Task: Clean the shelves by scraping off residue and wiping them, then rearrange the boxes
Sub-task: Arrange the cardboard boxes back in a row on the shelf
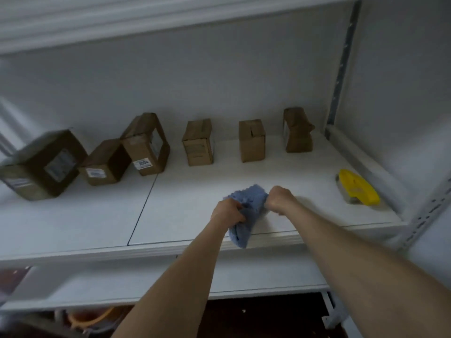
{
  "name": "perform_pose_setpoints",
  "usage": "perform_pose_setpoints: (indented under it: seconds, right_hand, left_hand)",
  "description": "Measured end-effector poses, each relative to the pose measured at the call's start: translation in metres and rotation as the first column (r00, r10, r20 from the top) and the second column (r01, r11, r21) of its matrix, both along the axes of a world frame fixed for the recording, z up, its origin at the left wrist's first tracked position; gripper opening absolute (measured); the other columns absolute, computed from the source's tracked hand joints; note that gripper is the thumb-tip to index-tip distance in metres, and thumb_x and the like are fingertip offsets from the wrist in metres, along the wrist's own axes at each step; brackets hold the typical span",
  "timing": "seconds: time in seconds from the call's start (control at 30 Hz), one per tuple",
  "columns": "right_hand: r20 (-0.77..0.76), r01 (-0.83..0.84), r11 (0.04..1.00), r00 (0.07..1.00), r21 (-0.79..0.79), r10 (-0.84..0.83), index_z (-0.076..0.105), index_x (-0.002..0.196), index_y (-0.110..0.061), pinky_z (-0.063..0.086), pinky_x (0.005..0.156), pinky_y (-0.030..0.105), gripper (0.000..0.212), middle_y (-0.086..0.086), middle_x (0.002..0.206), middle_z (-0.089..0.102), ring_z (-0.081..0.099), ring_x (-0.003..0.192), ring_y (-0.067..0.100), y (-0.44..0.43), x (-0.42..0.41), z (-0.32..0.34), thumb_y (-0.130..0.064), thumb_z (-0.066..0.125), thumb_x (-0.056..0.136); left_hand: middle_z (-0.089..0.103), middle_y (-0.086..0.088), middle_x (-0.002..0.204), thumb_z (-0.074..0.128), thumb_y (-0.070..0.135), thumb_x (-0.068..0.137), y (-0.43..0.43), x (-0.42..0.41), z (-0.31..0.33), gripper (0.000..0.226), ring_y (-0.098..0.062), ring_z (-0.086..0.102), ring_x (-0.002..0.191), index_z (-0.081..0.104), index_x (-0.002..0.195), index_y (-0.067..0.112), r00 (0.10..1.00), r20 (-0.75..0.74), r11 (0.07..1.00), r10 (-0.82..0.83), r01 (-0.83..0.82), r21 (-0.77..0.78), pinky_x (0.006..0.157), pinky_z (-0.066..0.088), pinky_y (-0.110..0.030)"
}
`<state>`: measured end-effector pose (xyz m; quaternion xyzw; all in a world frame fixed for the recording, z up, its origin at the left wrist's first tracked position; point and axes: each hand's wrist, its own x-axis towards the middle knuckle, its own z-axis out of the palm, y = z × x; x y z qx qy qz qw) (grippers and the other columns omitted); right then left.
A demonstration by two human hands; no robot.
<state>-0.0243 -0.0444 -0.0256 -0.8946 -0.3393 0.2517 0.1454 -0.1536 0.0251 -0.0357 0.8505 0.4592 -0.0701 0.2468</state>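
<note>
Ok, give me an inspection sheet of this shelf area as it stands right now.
Surface: white shelf, two panels meeting at a dark seam; residue not discernible.
Job's things: blue cloth at the front edge, partly overhanging; yellow-handled scraper lying at right; six cardboard boxes in a row along the back, rightmost crumpled.
Clutter: nothing seen.
Hands: left hand and right hand both grip the cloth.
Cables: orange coil below the lower shelf, blurred; possibly a cord.
Surroundings: white back wall; perforated metal upright at right.
</note>
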Motion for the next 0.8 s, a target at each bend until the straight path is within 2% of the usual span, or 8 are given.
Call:
perform_pose_setpoints:
  seconds: [0.07,0.1,0.27,0.4,0.57,0.63,0.7,0.8]
  right_hand:
    - [-0.100,0.012,1.000,0.995,-0.013,-0.013,0.053,0.077,-0.004,0.044,0.049,0.025,0.021,0.012,0.075,0.058,0.057,0.063,0.024,0.003,-0.014,-0.007,-0.014,0.049,0.095]
    - [-0.168,0.021,1.000,0.986,0.012,-0.018,0.055,0.080,-0.003,0.047,0.051,0.027,0.026,0.013,0.076,0.060,0.057,0.063,0.025,0.004,-0.020,-0.011,-0.020,0.047,0.098]
    - [-0.325,0.037,0.983,0.945,0.178,0.024,0.057,0.113,-0.009,0.050,0.077,0.035,0.047,0.016,0.111,0.059,0.060,0.100,0.033,0.014,-0.038,-0.003,-0.050,0.043,0.097]
    - [-0.374,0.098,0.965,0.927,0.243,0.000,0.058,0.110,-0.001,0.053,0.090,0.045,0.040,0.019,0.116,0.062,0.061,0.104,0.035,0.023,-0.037,0.016,-0.033,0.064,0.088]
    - [-0.366,0.196,0.938,0.927,0.287,-0.082,0.056,0.120,0.004,0.054,0.088,0.046,0.040,0.022,0.120,0.060,0.060,0.107,0.037,0.029,-0.029,0.037,-0.016,0.067,0.087]
    - [-0.371,0.237,0.924,0.921,0.299,-0.116,0.055,0.122,0.001,0.056,0.084,0.045,0.041,0.022,0.121,0.059,0.060,0.106,0.036,0.033,-0.024,0.041,-0.013,0.068,0.087]
    - [-0.367,0.271,0.910,0.918,0.313,-0.147,0.052,0.128,-0.001,0.056,0.083,0.044,0.042,0.022,0.124,0.057,0.059,0.108,0.036,0.037,-0.017,0.046,-0.013,0.064,0.089]
    - [-0.337,0.282,0.917,0.924,0.282,-0.181,0.052,0.131,-0.001,0.054,0.084,0.039,0.041,0.020,0.125,0.058,0.060,0.109,0.034,0.043,-0.011,0.044,-0.014,0.058,0.093]
  left_hand:
    - [0.063,-0.012,0.115,0.065,0.024,0.082,-0.007,-0.006,0.001,0.031,-0.028,0.059,0.107,0.066,0.112,0.017,1.000,0.007,1.000,0.009,-0.009,-0.030,0.091,0.051,-0.035]
    - [0.063,-0.013,0.115,0.065,0.024,0.082,-0.011,-0.009,0.001,0.030,-0.028,0.059,0.108,0.067,0.110,0.014,1.000,0.021,0.999,0.015,-0.014,-0.052,0.091,0.051,-0.035]
    - [0.066,-0.013,0.109,0.067,0.018,0.082,-0.017,-0.018,0.008,0.036,-0.030,0.061,0.108,0.065,0.117,0.009,0.977,0.169,0.983,0.133,-0.108,-0.148,0.092,0.051,-0.034]
    - [0.068,-0.016,0.106,0.072,0.018,0.076,-0.011,-0.017,0.022,0.031,-0.031,0.064,0.102,0.068,0.104,0.006,0.893,0.352,0.948,0.281,-0.203,-0.244,0.087,0.055,-0.038]
    - [0.070,-0.018,0.098,0.072,0.027,0.077,0.008,-0.005,0.030,0.026,-0.035,0.065,0.097,0.069,0.096,0.008,0.724,0.533,0.897,0.437,-0.310,-0.314,0.074,0.054,-0.037]
    - [0.069,-0.018,0.092,0.069,0.031,0.080,0.016,0.003,0.031,0.026,-0.035,0.066,0.093,0.068,0.092,0.008,0.711,0.552,0.900,0.435,-0.324,-0.292,0.076,0.056,-0.039]
    - [0.069,-0.014,0.096,0.069,0.033,0.081,0.026,0.015,0.027,0.034,-0.032,0.065,0.095,0.065,0.101,0.006,0.722,0.552,0.909,0.416,-0.330,-0.254,0.082,0.056,-0.042]
    - [0.058,-0.014,0.121,0.071,0.036,0.080,0.035,0.023,0.022,0.059,-0.032,0.059,0.108,0.048,0.127,0.008,0.730,0.531,0.902,0.431,-0.340,-0.264,0.091,0.052,-0.043]
